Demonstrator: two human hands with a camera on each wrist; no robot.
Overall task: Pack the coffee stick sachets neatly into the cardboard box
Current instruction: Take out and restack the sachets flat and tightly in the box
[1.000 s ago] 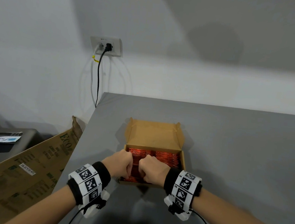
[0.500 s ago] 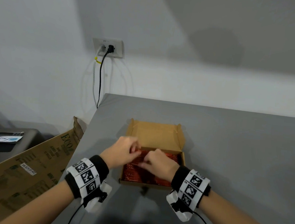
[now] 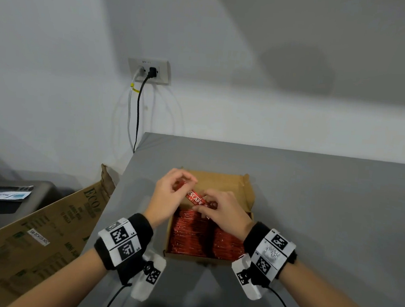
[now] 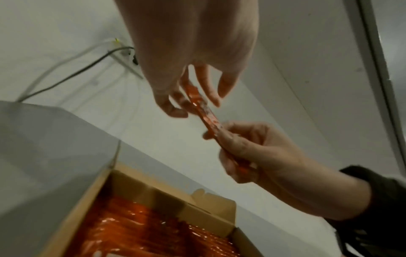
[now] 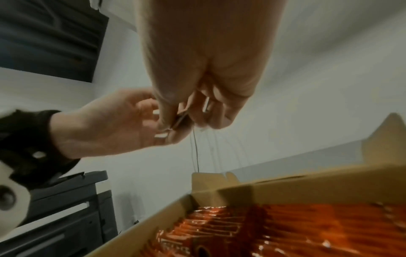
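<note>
An open cardboard box (image 3: 248, 196) sits on the grey table (image 3: 326, 213), packed with rows of red coffee stick sachets (image 3: 194, 236). Both hands hover above the box's far half and hold one red sachet (image 3: 194, 197) between them. My left hand (image 3: 168, 194) pinches its left end, and my right hand (image 3: 225, 211) pinches its right end. In the left wrist view the sachet (image 4: 207, 114) stretches from my left hand (image 4: 189, 100) down to my right hand (image 4: 248, 149). In the right wrist view my right hand (image 5: 193, 111) pinches it edge-on above the packed sachets (image 5: 285, 231).
A large flattened carton (image 3: 30, 236) leans against the table's left edge. A wall socket (image 3: 150, 70) with cables hangs behind the table's back left corner. A dark cabinet (image 3: 9, 197) with a small tube on it stands at the far left.
Both hands were fists pressing down on the packed sachets. They have since risen and moved toward the box's far side, and now hold a single sachet lifted above the rows.
</note>
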